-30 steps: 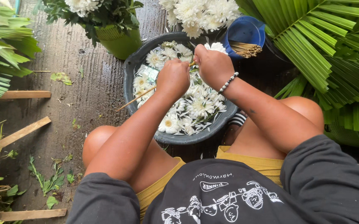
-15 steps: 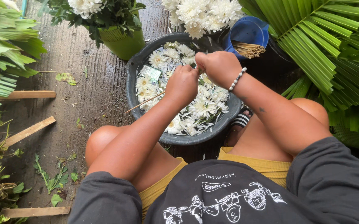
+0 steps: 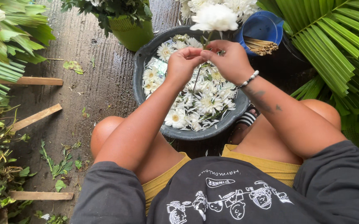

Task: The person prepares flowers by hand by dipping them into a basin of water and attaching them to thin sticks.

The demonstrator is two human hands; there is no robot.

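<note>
While both hands are meeting above the basin, I am watching my left hand [image 3: 184, 62] pinching, fingers closed tight, on the thin stem of a white flower [image 3: 214, 17] just under its bloom. My right hand [image 3: 228, 61] is curling around the same stem from the other side, fingertips touching the left ones; how firmly it is gripping I cannot tell. The bloom is standing upright above both hands, and a thin stick [image 3: 197, 79] is hanging down from them toward the basin.

Below the hands, a dark grey round basin [image 3: 154, 49] is sitting on the wet ground between my knees, holding many white daisy-like flowers [image 3: 207, 101] lying loose. A bead bracelet [image 3: 248, 79] is circling my right wrist.

Packaging is scarce: a blue round tub [image 3: 259, 25] is standing just beyond the basin on the right, with a bundle of pale thin sticks [image 3: 261, 45] lying across its mouth. A green bucket [image 3: 133, 33] holding leafy stems is standing just beside the basin's far left rim. A white printed design is showing on my dark shirt [image 3: 225, 195].

Palm fronds [image 3: 333, 45] are crowding the right side, more green fronds [image 3: 9, 45] the left, and wooden slats [image 3: 36, 117] are lying on the ground among leaf scraps.
</note>
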